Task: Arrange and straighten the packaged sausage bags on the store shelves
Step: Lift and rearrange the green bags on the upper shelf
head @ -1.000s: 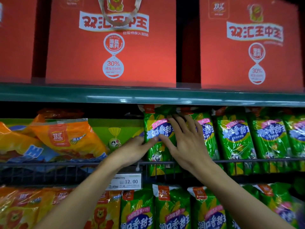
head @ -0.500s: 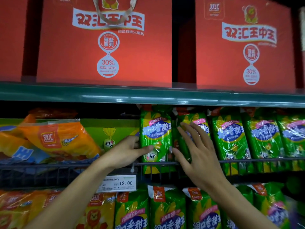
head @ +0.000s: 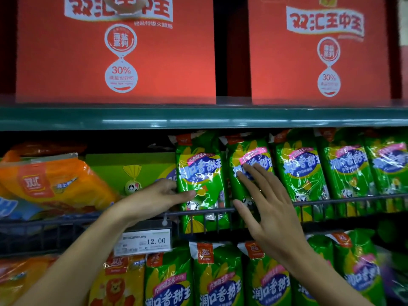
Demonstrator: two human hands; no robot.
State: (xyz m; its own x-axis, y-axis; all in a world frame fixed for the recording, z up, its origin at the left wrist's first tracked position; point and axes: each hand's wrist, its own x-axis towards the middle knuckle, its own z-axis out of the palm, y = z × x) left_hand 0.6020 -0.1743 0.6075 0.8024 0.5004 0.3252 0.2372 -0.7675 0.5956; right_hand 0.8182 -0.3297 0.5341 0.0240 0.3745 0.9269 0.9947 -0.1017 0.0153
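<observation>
Retail shop: tiered green metal shelves stocked with green plastic sausage bags, white price tag reading 12.00.

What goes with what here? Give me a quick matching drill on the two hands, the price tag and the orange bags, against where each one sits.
1. left hand
2. right hand
3. price tag
4. orange bags

A. flat on second green bag
B. far left of shelf
C. hangs from wire rail
D. grips leftmost green bag

Pairs: 1-D, 2-A, 3-C, 4-B
</observation>
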